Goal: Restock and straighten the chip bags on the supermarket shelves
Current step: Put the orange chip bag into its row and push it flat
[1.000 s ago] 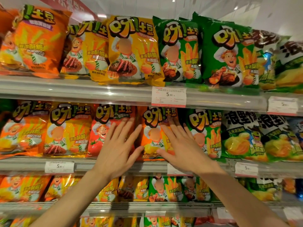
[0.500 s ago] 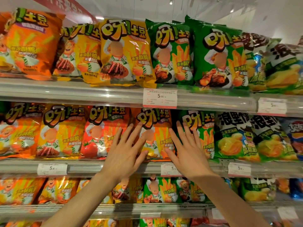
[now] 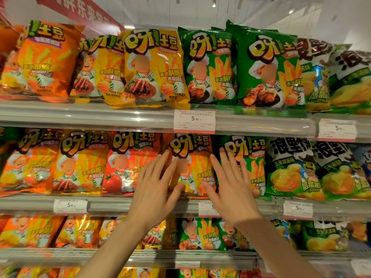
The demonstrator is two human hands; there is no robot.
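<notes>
**On the middle shelf, a row of chip bags half put right**

On the middle shelf (image 3: 112, 205), both hands up flat against the front row. Left hand (image 3: 154, 189) spread wide, fingers straight, laid over the seam between the red bag (image 3: 122, 163) and the orange bag (image 3: 190, 157), gripping nothing. Right hand (image 3: 232, 187) equally open, fingers fanned across the edge where the orange bag meets the green bag (image 3: 253, 157), also holding nothing; whether palms actually press the packs or hover just off them, impossible to tell.

By the look of it, well along on this row: bags upright, faces forward, standing side by side from the left end through to the corn chip bags (image 3: 293, 169) on the right. Still to do, judging from the picture: the top shelf (image 3: 80, 115), where a yellow bag (image 3: 152, 67) leans out over the lip and overlaps its neighbours, and the lower shelf (image 3: 60, 255), with packs tilted and crowded. No spare stock or carton in view, so restocking not visibly begun.

Around: price tag (image 3: 194, 121) clipped to the top rail, more tags below, red banner (image 3: 80, 13) overhead. In the way: tight packing on both sides of the orange bag, leaving little room for fingers to slip between.
</notes>
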